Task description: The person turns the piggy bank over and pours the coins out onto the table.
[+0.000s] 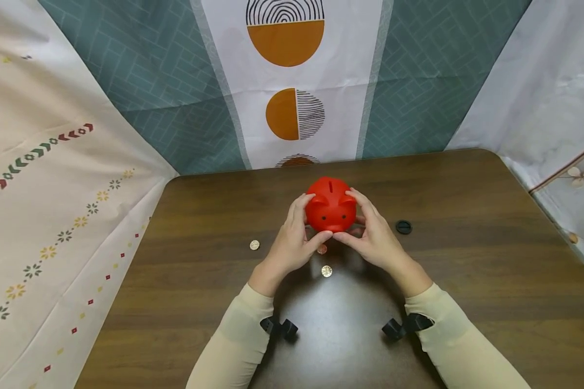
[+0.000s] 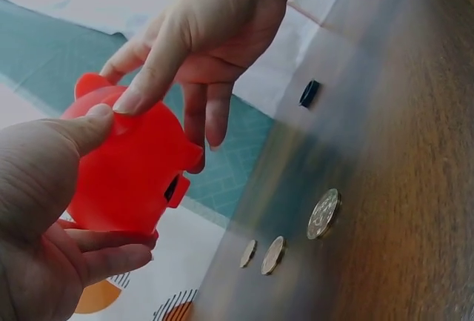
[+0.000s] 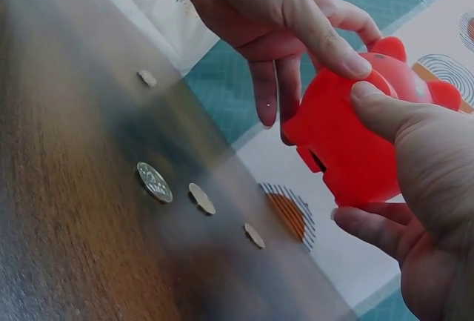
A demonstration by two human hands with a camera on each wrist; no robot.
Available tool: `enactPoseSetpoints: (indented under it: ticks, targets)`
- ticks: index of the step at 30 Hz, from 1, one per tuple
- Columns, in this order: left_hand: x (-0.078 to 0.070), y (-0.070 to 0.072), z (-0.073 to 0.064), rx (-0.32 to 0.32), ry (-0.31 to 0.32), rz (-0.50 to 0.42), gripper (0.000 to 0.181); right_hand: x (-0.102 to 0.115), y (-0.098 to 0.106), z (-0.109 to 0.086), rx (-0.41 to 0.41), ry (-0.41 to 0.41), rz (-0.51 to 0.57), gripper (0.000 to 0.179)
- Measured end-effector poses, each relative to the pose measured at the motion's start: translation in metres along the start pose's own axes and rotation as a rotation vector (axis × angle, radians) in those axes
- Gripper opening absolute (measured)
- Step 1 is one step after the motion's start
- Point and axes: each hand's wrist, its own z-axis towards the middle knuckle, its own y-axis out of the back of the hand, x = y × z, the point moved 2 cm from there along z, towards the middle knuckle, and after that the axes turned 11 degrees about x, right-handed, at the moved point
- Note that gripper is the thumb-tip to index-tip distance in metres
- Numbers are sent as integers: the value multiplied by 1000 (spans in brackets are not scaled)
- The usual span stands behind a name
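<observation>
A red piggy bank (image 1: 331, 208) is held up above the table between both hands, its face toward me and the coin slot on top. My left hand (image 1: 292, 237) grips its left side, and my right hand (image 1: 370, 235) grips the right side. Both thumbs press at the snout, their tips almost meeting. In the left wrist view, a dark opening (image 2: 172, 187) shows in the bank's underside. Below the hands lie a copper coin (image 1: 322, 249) and a gold coin (image 1: 326, 271). Another gold coin (image 1: 255, 245) lies left of the left hand.
A round black plug (image 1: 403, 227) rests on the brown wooden table (image 1: 467, 216), right of my right hand. Patterned cloths (image 1: 175, 81) hang behind the table and along both sides. Small black cameras (image 1: 393, 329) are strapped at both wrists.
</observation>
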Motion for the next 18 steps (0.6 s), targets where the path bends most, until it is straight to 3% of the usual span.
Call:
enactPoseSetpoints:
  ticks: [7, 18]
  targets:
    - [4, 11, -5, -1, 62, 9, 83, 1, -4, 9, 13, -25, -45, 92]
    - [22, 40, -15, 27, 114, 80, 84, 2, -15, 36, 131, -5, -61, 83]
